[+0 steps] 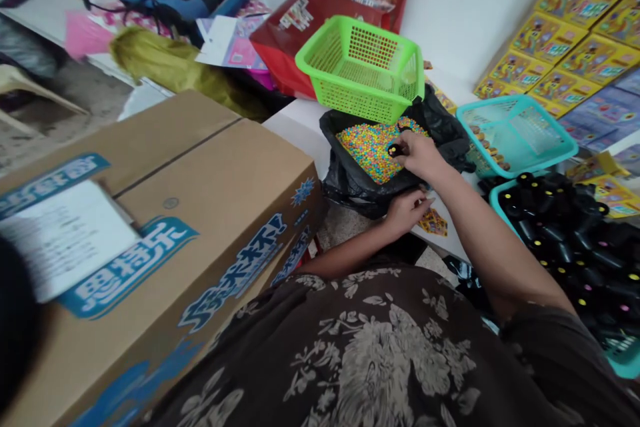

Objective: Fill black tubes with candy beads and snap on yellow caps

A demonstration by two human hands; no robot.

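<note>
My right hand (pixel 419 155) reaches into a black plastic bag (pixel 350 180) full of small multicoloured candy beads (pixel 370 147). Its fingers are closed on a small black tube (pixel 395 149) held down in the beads. My left hand (pixel 407 210) rests at the near edge of the bag, its fingers curled and pinched on the plastic. Just beside it on the table lies a small printed packet (pixel 433 222).
An empty green basket (pixel 365 67) stands behind the bag. A teal basket (pixel 517 133) sits to the right. Nearer, a teal tray (pixel 495 197) holds several black tubes (pixel 575 240). A large cardboard box (pixel 150 227) fills the left. Yellow printed boxes (pixel 565 33) lie at the back right.
</note>
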